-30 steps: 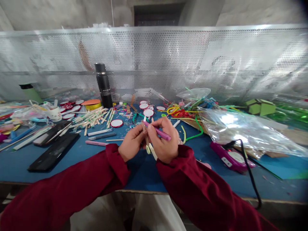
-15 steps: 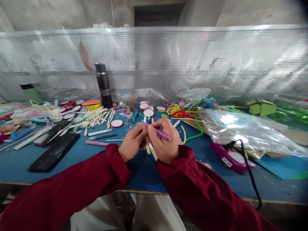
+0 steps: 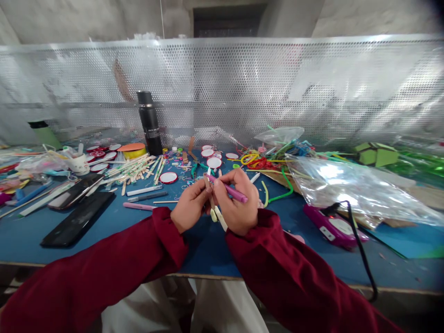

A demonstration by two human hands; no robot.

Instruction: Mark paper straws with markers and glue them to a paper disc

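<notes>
A wooden craft stick (image 3: 209, 194) stands near-upright at the centre of the frame, just above the blue table (image 3: 104, 231). The left hand (image 3: 187, 206) pinches it from the left side, fingers curled closed around its lower part. White pieces (image 3: 219, 217) hang just below the stick, between the two hands; their exact form cannot be made out.

The right hand (image 3: 237, 203) is closed in a writing grip on a purple pen (image 3: 229, 189). The pen lies slanted, its tip toward the upper left, meeting the top of the stick. Both forearms wear dark red sleeves (image 3: 298, 277).

At centre left, a pile of loose wooden sticks (image 3: 137, 169) lies on the table, with a white marker (image 3: 144, 190) just below it. A black flask (image 3: 150, 124) stands upright behind the pile. Two dark phones (image 3: 78, 219) lie at the left. At the right, a clear plastic bag (image 3: 350, 187) rests above a purple glue gun (image 3: 333, 227) with a black cord (image 3: 360, 252). A perforated metal screen (image 3: 243, 88) spans the upper frame.
</notes>
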